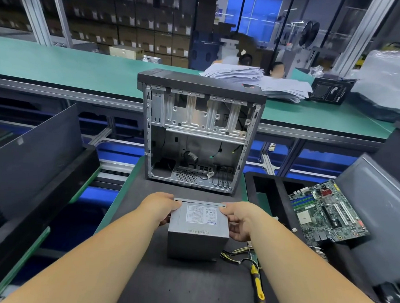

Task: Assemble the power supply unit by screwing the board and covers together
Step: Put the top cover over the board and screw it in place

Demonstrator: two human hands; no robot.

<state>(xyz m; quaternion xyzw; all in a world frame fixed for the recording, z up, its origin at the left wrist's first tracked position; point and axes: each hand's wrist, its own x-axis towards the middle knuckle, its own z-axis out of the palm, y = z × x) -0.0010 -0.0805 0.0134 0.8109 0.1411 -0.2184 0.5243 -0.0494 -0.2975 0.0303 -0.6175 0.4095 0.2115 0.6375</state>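
Observation:
A grey metal power supply unit (197, 240) with a white label on top stands on the dark mat (156, 282) in front of me. My left hand (161, 207) grips its left top edge and my right hand (239, 220) grips its right top edge. Its yellow and black cables (234, 256) trail out to the right, partly hidden by my right forearm. An open computer case (195, 132) stands just beyond the unit, its empty inside facing me. A yellow-handled screwdriver (258, 286) lies on the mat at the right.
A green motherboard (327, 212) rests in a dark tray at the right. Dark panels (36, 144) lean at the left. Behind the case runs a green bench (72, 70) with a stack of papers (255, 80) and a black box (330, 93). People sit beyond it.

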